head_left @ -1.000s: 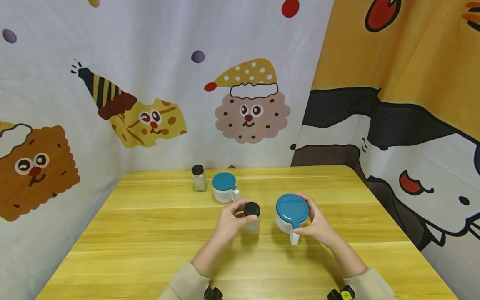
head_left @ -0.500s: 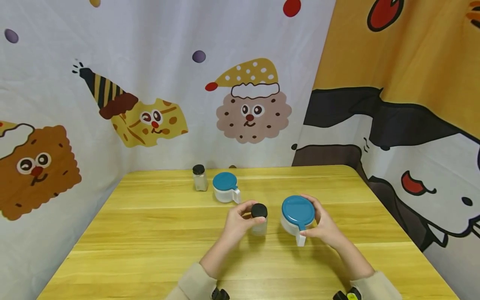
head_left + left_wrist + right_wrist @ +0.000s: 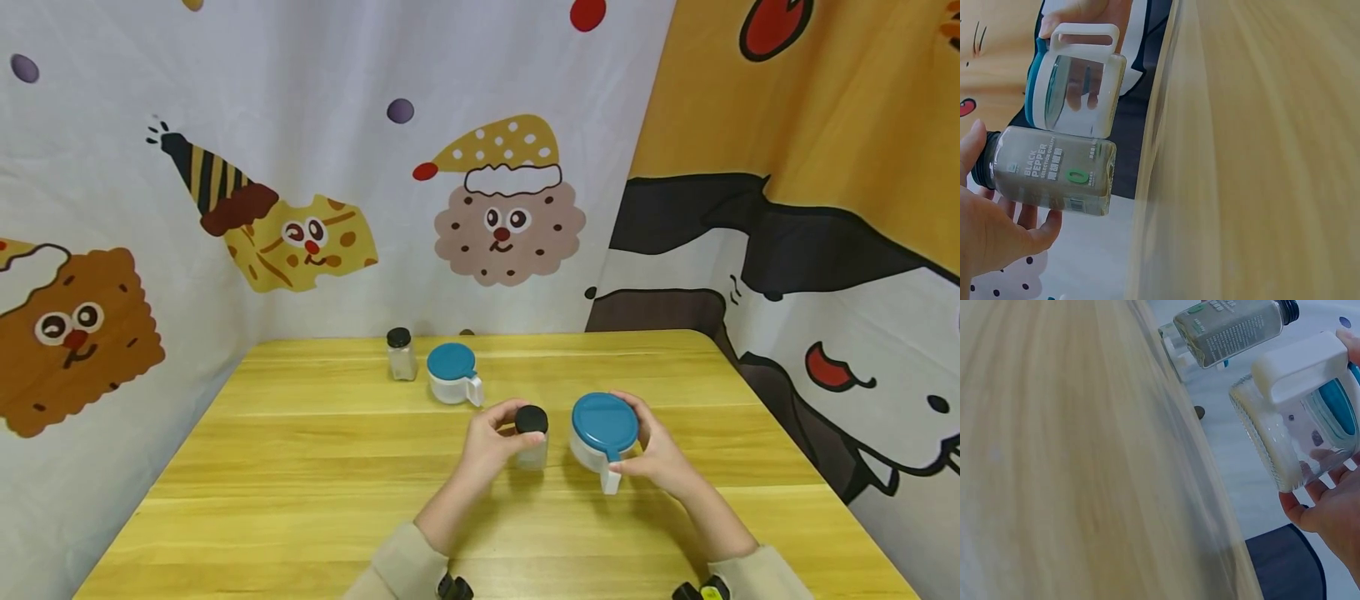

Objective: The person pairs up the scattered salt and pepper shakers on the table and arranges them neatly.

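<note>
My left hand point(image 3: 487, 440) grips a black pepper bottle point(image 3: 1054, 169), fingers and thumb around its upper part. The bottle is clear, with a black cap, and is upright. On the right, my right hand point(image 3: 662, 457) holds a clear seasoning jar point(image 3: 604, 423) with a blue lid and a white handle. Its fingers curl round the jar's far side, and the thumb is at the handle point(image 3: 1300, 369). Both containers appear raised above the table, side by side with a small gap in the head view. The jar looks to have a pale layer at its bottom.
A second black-capped bottle point(image 3: 402, 357) stands near the back edge of the wooden table point(image 3: 300, 500). Beside it is another blue-lidded jar point(image 3: 452, 371) with a white handle. A cartoon-printed curtain point(image 3: 337, 150) hangs behind the table.
Both hands have shifted right in the head view, carrying the pepper bottle and the seasoning jar. The bottle has come closer to the jar. The two containers at the back stay put.
</note>
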{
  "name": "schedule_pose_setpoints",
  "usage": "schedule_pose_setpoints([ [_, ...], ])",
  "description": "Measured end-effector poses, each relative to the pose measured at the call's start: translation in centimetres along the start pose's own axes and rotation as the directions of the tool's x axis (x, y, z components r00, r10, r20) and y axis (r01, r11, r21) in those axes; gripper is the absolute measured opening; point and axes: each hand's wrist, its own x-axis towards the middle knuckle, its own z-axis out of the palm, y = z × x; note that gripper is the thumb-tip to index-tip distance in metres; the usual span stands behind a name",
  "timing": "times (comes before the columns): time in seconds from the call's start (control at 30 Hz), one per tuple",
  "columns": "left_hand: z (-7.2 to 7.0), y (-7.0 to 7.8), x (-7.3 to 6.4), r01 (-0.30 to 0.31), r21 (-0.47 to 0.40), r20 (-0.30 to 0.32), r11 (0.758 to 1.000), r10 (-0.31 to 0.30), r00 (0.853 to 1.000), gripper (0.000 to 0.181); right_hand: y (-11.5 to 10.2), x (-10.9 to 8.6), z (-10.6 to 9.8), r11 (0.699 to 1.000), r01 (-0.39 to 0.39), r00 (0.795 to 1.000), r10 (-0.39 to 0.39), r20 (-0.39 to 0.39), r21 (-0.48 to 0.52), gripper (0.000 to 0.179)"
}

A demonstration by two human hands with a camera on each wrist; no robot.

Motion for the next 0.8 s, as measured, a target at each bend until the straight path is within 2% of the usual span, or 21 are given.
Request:
schedule_pose_setpoints([
  [0.17, 0.6, 0.0, 0.0, -0.01, 0.002, -0.011, 1.0, 0.01, 1.0, 0.042, 0.3, -0.3, -0.4, 1.0, -0.006, 1.0, 0.006, -0.011, -0.017, 0.096],
  [0.8, 2.3, -0.6, 0.3, 0.051, -0.018, -0.026, 0.999, -0.052, 0.998, 0.039, 1.1, -1.5, -1.5, 1.0, -0.017, 1.0, 0.017, -0.005, -0.014, 0.095],
])
